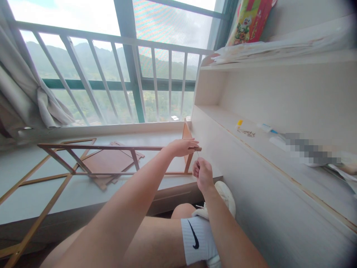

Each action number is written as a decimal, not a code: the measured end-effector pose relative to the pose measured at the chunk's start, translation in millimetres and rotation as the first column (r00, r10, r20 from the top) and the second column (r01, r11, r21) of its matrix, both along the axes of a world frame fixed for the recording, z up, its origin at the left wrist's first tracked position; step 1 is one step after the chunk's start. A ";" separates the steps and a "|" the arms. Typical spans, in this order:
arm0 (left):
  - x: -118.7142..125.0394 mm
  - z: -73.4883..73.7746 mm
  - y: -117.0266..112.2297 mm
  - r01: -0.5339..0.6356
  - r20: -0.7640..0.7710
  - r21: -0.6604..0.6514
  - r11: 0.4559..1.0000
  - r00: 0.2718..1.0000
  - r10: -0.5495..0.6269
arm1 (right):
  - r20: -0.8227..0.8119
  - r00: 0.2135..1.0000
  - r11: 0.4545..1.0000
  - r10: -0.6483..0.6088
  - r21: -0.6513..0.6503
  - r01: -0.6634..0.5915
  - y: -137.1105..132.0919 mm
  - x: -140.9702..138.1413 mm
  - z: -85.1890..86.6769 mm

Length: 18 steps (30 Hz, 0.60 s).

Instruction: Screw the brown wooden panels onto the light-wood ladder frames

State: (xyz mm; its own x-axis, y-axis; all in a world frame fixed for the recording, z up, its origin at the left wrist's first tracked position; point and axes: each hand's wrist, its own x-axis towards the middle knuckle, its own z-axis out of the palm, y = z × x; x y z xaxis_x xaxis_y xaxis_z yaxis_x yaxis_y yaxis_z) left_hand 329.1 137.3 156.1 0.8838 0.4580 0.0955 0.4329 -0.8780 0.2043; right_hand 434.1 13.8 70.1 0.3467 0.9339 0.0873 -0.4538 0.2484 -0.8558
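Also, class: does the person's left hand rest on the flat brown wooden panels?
No: the left hand is at one end of the long brown wooden frame.

A pale grey curtain (pixel 41 93) hangs left of the window (pixel 178 24), where a white railing (pixel 92 36) crosses before green hills (pixel 60 57). A colourful packet (pixel 252 22) and clear plastic (pixel 279 49) lie on the upper shelf (pixel 279 64).

left grip (pixel 182 147) outstretched, right grip (pixel 204 173) curled
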 end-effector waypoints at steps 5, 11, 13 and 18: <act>-0.1 0.2 0.0 -0.002 -0.004 -0.003 1.000 1.000 0.002 | 0.045 0.999 1.000 0.010 -0.012 -0.010 4.4 2.2 -1.9; 0.4 0.7 0.0 -0.010 -0.014 -0.004 1.000 1.000 0.010 | 0.102 0.995 0.999 -0.010 -0.038 0.014 4.9 1.3 -2.4; 0.4 0.8 0.0 -0.010 -0.014 -0.006 1.000 1.000 0.010 | 0.126 0.992 0.999 -0.016 -0.043 0.022 5.2 0.9 -1.2; 0.0 0.2 1.1 -0.012 -0.016 -0.013 1.000 1.000 0.012 | 0.175 0.983 0.998 -0.045 -0.043 0.053 6.1 2.0 -0.7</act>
